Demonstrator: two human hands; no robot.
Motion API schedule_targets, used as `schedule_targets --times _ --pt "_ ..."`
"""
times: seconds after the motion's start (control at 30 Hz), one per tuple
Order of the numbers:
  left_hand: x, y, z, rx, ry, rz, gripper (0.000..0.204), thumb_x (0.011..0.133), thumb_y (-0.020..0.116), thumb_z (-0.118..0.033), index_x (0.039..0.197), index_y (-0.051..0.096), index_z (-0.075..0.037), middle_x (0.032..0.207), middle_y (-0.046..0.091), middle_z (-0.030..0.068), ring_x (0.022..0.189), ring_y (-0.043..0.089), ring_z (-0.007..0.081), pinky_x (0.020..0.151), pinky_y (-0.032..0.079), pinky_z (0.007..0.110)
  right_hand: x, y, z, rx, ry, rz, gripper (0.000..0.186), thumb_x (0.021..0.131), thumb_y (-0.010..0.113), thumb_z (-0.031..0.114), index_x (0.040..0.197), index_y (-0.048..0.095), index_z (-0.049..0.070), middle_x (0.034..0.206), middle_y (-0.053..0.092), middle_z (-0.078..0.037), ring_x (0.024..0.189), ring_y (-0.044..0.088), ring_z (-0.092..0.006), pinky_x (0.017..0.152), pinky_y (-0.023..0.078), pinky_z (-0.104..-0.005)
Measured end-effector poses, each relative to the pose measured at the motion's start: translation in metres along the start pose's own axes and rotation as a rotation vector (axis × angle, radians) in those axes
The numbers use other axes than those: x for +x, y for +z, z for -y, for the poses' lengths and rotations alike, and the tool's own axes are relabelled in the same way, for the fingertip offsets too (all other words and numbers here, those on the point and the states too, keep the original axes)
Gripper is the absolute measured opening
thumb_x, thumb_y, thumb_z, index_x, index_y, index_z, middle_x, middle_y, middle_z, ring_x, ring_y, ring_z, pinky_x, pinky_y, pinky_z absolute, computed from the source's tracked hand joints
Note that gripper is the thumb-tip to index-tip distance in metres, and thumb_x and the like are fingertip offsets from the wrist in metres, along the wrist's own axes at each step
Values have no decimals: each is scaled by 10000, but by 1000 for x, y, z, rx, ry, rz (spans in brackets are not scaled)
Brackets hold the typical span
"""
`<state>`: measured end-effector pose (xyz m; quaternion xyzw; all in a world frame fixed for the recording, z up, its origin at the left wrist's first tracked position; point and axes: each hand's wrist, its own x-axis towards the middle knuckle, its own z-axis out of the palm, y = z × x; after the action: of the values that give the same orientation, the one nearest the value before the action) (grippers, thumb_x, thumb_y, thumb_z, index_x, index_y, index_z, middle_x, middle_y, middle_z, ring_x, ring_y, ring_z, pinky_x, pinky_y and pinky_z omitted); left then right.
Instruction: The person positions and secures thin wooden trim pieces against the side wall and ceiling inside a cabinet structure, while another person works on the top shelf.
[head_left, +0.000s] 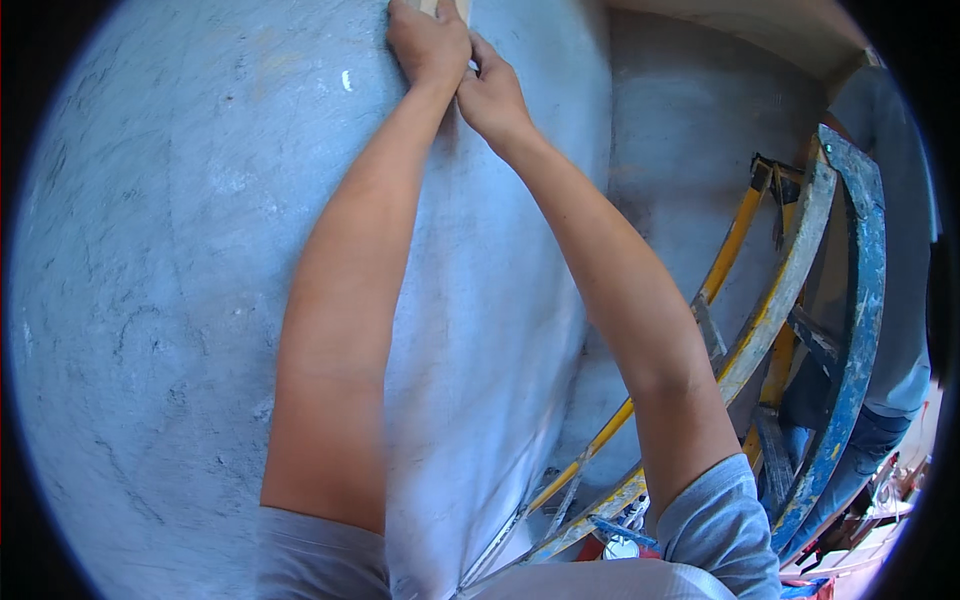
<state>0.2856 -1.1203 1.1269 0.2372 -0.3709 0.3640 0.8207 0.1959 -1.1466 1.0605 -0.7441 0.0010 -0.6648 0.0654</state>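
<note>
Both my arms reach up against a grey plastered wall [190, 280]. At the top edge of the picture my left hand [428, 45] is closed on a pale, wood-coloured strip [462, 8], which is mostly cut off by the frame. My right hand [493, 98] is just below and to the right, against the left wrist. Its fingers are curled closed, and what they grip, if anything, is hidden. A small white mark [347, 80] shows on the plaster left of my hands.
A paint-stained yellow and blue stepladder [850, 290] stands at my right, close to my right elbow. Beyond it is another person [905, 330] in blue-grey clothes. A second grey wall [700, 120] meets the first in a corner. Clutter [890, 500] lies low at the right.
</note>
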Motion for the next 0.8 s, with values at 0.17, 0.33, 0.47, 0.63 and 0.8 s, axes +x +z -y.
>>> schedule_targets --times 0.17,0.33,0.47,0.63,0.8 --pt "-23 1 -46 -206 -158 95 377 917 677 -206 1085 566 113 992 662 344 953 666 481 853 519 499 16 -13 -22 -225 -242 -173 670 906 695 295 1462 427 34 1165 695 -235 1003 691 -391 928 531 -454" --pt "-10 5 -18 -40 -20 27 392 913 679 -219 1076 571 120 989 653 357 962 653 499 864 511 504 39 -28 -27 -294 -283 52 734 930 648 261 1543 294 70 1126 691 -257 1010 690 -405 906 540 -457" --pt "-7 5 -12 -21 33 -4 403 911 680 -223 1072 574 130 994 648 364 972 645 505 872 507 506 32 -24 -30 -294 -327 44 755 914 653 289 1532 305 27 1212 649 -280 1063 672 -401 936 525 -461" --pt "-5 1 -11 36 34 25 418 904 685 -232 1075 585 136 1011 649 364 982 650 495 882 508 500 44 -16 -41 -317 -425 -71 835 883 667 374 1530 301 -5 1284 604 -306 1116 646 -402 968 505 -465" --pt "3 0 -3 5 102 5 387 899 685 -224 1040 616 130 962 689 322 913 693 444 833 533 468 61 -12 -46 -326 -454 -57 848 859 683 439 1511 356 6 1162 647 -316 1043 646 -459 911 515 -504"
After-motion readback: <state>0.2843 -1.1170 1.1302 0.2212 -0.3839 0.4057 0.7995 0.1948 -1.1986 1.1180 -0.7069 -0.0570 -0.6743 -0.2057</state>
